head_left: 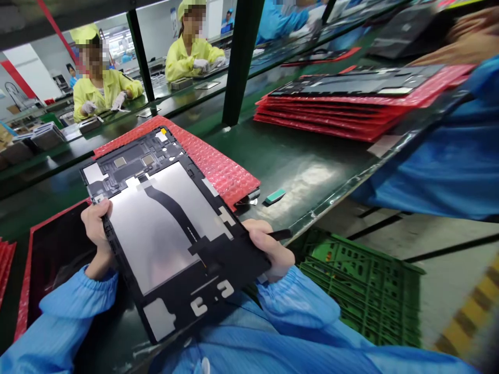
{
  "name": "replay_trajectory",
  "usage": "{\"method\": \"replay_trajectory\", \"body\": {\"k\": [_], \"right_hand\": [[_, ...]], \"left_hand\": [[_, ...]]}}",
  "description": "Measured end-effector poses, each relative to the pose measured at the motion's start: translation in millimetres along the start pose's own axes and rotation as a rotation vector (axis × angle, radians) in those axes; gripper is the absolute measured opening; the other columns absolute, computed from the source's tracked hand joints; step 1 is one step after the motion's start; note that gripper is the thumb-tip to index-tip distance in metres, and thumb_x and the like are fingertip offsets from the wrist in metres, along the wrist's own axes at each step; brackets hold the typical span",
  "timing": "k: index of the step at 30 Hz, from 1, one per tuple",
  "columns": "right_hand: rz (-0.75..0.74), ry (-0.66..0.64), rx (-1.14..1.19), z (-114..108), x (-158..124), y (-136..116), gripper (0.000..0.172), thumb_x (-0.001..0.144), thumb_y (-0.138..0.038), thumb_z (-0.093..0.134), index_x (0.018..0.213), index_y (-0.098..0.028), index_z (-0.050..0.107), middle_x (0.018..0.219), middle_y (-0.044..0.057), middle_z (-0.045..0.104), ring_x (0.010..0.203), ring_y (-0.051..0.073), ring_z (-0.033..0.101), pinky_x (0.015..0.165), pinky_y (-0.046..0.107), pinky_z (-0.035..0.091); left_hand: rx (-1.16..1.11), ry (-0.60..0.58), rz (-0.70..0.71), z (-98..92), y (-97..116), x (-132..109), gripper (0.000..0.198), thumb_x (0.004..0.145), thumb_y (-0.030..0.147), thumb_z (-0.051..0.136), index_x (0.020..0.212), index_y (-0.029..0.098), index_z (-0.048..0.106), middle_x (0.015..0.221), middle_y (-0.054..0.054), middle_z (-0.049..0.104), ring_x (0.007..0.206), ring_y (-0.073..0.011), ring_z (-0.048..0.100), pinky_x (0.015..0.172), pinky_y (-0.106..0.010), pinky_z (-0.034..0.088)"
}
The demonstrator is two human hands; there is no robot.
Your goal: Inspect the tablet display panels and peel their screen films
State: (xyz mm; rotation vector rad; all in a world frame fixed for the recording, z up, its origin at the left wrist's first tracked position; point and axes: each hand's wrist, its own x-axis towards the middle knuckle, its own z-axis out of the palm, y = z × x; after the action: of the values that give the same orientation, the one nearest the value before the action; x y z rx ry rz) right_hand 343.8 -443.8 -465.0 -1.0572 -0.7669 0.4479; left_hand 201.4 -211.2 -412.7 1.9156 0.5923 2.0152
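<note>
A tablet screen assembly (144, 244) is held up in both hands, tilted, its inner side facing me. It has a black frame, a silver backing plate and a black ribbon cable (171, 210) running across it. My left hand (96, 228) grips its left edge, thumb on the frame. My right hand (273, 249) is closed on the right edge near the lower corner. A thin black stick-like tool (281, 235) pokes out from my right hand; its kind cannot be made out. Behind the assembly lies a red bubble-wrap sheet (218, 161) on the bench.
A small teal block (275, 196) lies on the green bench (312, 171). Red bubble sleeves (323, 117) are stacked at right, with another panel on top. A dark panel (58, 249) lies at left. Green crates (362, 285) stand below the bench edge. Co-workers sit opposite and at right.
</note>
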Motion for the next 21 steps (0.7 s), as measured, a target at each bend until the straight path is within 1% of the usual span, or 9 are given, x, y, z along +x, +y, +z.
{"method": "replay_trajectory", "body": {"k": [3, 6, 9, 12, 14, 18, 21], "right_hand": [[0.032, 0.043, 0.052, -2, -5, -2, 0.043, 0.073, -0.061, 0.062, 0.059, -0.021, 0.060, 0.055, 0.002, 0.053, 0.051, 0.016, 0.049, 0.051, 0.031, 0.040], [0.084, 0.068, 0.058, -4, -10, -5, 0.036, 0.075, -0.055, 0.061, 0.063, -0.021, 0.060, 0.059, 0.003, 0.055, 0.053, 0.017, 0.050, 0.051, 0.032, 0.039], [0.115, 0.098, 0.040, -6, -12, -5, 0.033, 0.075, -0.054, 0.060, 0.071, -0.022, 0.059, 0.067, 0.003, 0.058, 0.061, 0.020, 0.054, 0.059, 0.036, 0.044], [0.121, 0.102, 0.026, -8, -13, -2, 0.033, 0.076, -0.057, 0.059, 0.076, -0.024, 0.059, 0.073, 0.004, 0.061, 0.067, 0.023, 0.056, 0.065, 0.039, 0.045], [0.118, 0.094, 0.025, -9, -14, -1, 0.035, 0.075, -0.060, 0.059, 0.078, -0.025, 0.059, 0.071, 0.004, 0.060, 0.065, 0.023, 0.055, 0.063, 0.040, 0.045], [0.117, 0.066, 0.035, -11, -13, 1, 0.039, 0.073, -0.063, 0.061, 0.072, -0.024, 0.060, 0.062, 0.003, 0.056, 0.054, 0.021, 0.050, 0.051, 0.036, 0.038], [0.114, 0.066, 0.040, -12, -13, 2, 0.040, 0.071, -0.063, 0.063, 0.072, -0.024, 0.062, 0.063, 0.004, 0.057, 0.058, 0.022, 0.054, 0.051, 0.036, 0.038]], "left_hand": [[0.000, -0.019, -0.002, 0.7, -1, 0, 0.012, 0.071, 0.017, 0.065, 0.065, 0.017, 0.054, 0.064, 0.003, 0.051, 0.068, -0.0150, 0.051, 0.069, -0.031, 0.040], [0.005, -0.044, -0.032, 2.9, 0, 0, 0.016, 0.071, 0.009, 0.063, 0.064, 0.017, 0.052, 0.064, 0.003, 0.051, 0.069, -0.0142, 0.052, 0.071, -0.031, 0.040], [0.024, -0.066, -0.081, 6.2, 4, 1, 0.023, 0.071, 0.001, 0.062, 0.062, 0.017, 0.049, 0.063, 0.004, 0.051, 0.069, -0.0129, 0.051, 0.073, -0.030, 0.039], [0.042, -0.081, -0.125, 8.9, 9, 2, 0.027, 0.070, -0.003, 0.061, 0.061, 0.018, 0.047, 0.062, 0.005, 0.050, 0.069, -0.0121, 0.051, 0.075, -0.030, 0.039], [0.047, -0.091, -0.145, 9.9, 13, 2, 0.028, 0.070, -0.005, 0.060, 0.060, 0.018, 0.047, 0.062, 0.006, 0.049, 0.069, -0.0115, 0.051, 0.076, -0.029, 0.039], [0.043, -0.119, -0.177, 10.5, 18, 2, 0.032, 0.069, -0.008, 0.059, 0.058, 0.018, 0.045, 0.063, 0.006, 0.049, 0.070, -0.0109, 0.050, 0.076, -0.028, 0.039], [0.034, -0.148, -0.193, 10.6, 20, 2, 0.034, 0.071, -0.008, 0.057, 0.058, 0.019, 0.042, 0.063, 0.006, 0.048, 0.072, -0.0105, 0.049, 0.076, -0.027, 0.038]]}}
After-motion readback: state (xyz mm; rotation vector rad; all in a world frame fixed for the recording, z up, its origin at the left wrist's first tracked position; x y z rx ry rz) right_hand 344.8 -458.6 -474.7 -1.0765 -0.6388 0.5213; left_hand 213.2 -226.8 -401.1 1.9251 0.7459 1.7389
